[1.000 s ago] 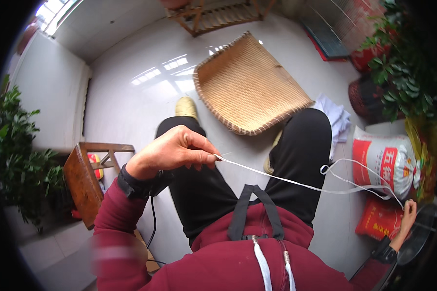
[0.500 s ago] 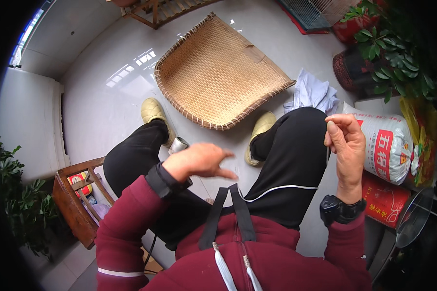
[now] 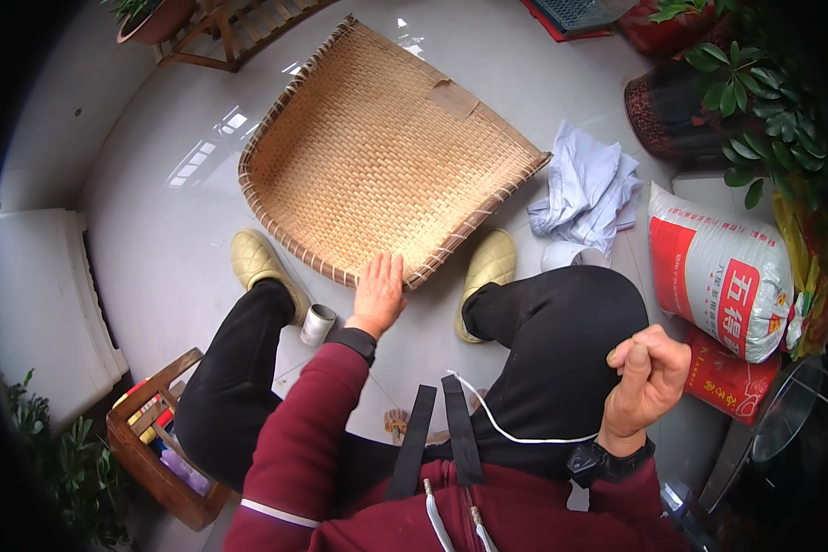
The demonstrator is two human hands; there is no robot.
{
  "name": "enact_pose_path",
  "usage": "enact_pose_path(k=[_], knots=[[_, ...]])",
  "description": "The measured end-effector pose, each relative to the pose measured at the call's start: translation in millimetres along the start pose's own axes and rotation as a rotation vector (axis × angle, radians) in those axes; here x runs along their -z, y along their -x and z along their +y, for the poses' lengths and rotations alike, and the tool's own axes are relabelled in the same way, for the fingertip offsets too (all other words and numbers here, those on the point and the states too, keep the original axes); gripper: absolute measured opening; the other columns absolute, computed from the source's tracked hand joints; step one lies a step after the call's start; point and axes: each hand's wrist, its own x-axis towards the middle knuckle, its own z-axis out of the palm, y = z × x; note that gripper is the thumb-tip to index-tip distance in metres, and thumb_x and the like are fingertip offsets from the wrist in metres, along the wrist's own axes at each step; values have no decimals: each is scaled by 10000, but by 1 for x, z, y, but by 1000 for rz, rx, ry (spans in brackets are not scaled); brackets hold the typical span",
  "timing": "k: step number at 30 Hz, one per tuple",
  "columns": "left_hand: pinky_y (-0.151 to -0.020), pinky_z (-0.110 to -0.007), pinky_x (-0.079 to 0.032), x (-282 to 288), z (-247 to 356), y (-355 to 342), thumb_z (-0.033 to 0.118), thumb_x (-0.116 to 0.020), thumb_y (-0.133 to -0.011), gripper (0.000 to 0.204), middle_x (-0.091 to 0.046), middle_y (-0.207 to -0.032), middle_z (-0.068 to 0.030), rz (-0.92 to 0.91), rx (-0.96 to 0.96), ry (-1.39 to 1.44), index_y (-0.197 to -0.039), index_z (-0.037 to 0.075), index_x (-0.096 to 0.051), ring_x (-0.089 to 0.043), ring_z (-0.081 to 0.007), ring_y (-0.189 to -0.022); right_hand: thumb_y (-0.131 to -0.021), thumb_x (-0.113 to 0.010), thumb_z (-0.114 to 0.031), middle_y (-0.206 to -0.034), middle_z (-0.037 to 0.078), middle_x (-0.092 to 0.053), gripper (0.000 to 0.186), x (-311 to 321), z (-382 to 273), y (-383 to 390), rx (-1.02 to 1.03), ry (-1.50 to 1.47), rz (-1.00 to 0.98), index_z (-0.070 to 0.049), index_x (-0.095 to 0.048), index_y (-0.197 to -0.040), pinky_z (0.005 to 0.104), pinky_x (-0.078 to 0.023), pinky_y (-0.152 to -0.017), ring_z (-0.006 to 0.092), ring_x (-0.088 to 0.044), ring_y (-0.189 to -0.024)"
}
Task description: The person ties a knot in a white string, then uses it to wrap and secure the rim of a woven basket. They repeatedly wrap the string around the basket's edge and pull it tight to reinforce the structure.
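Far left: leafy plant [image 3: 60, 469] low in the view, white cabinet [image 3: 41, 313] above it. Wooden stool [image 3: 170, 478] next, tilted in the view, with coloured packets [image 3: 156, 419] and something purple [image 3: 184, 471] seen between its bars. Above, at the top edge, wooden rack [image 3: 239, 46].

Yellow slipper [image 3: 256, 260] on the person's left foot, resting on the pale floor [image 3: 166, 248]. Cylindrical roll [image 3: 317, 325] stands just beside that foot.

Woven basket [image 3: 377, 156] on the floor in front of the person, its near corner between the feet. Curved rim bound with wrapped strips along the left and near sides; brown patch [image 3: 453, 98] at the upper right edge.

Left hand [image 3: 378, 293] reaches to the basket's near rim, back of hand up. Fingers straight, lying nearly side by side, tips over the rim; not clamped on anything. Contact pressure cannot be judged.

White cord [image 3: 515, 434] runs in a curve from the dark straps [image 3: 463, 432] at the waist, across the right thigh, toward the right wrist. Its far end is hidden there.

Second slipper [image 3: 489, 267] right of the basket's corner; pale cloth [image 3: 584, 179] crumpled on the floor beyond it.

Right hand [image 3: 642, 368] raised beside the right knee, well apart from the basket. Fingers curled, thumb drawn in against them; cannot tell whether anything thin is pinched between.

Far right: dark pot [image 3: 662, 115] with leaves above, printed sack [image 3: 708, 267], red box [image 3: 722, 377] just below the sack.
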Motion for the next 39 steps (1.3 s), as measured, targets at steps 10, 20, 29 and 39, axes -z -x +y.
enact_pose_path(k=[10,20,29,39], knots=[[-653,-435,-548,-7,37,-41,53,-630,-764,279,-638,-886,-119,75,119,183,-1004,84,-492,-669,-326,-764,-963,-600,-180,-690,73,-620,149,0,-1,-4,55,-16,41,-74,-499,-990,254,-407,-504,144,-550,-549],[-791,-336,-531,265,-45,-18,29,-639,-761,496,-690,-978,-112,-258,58,902,-1248,25,-550,-658,-187,-901,-925,-619,-14,-761,59,-611,113,1,-3,-14,52,-329,13,-36,-525,-986,227,-460,-568,115,-549,-612],[-925,-327,-507,334,-22,104,21,-717,-783,474,-675,-1145,-109,-189,37,1544,-1235,-41,-587,-651,-201,-1003,-970,-602,-165,-876,25,-622,135,36,8,-154,91,-271,226,-39,-553,-971,233,-465,-682,75,-552,-737],[-878,-266,-480,294,5,187,30,-751,-772,503,-672,-1125,-44,-423,-1,1537,-1243,-16,-581,-609,-128,-1005,-993,-529,-111,-895,-5,-560,55,29,2,-222,236,-645,58,-70,-495,-1005,234,-452,-838,72,-534,-844]])
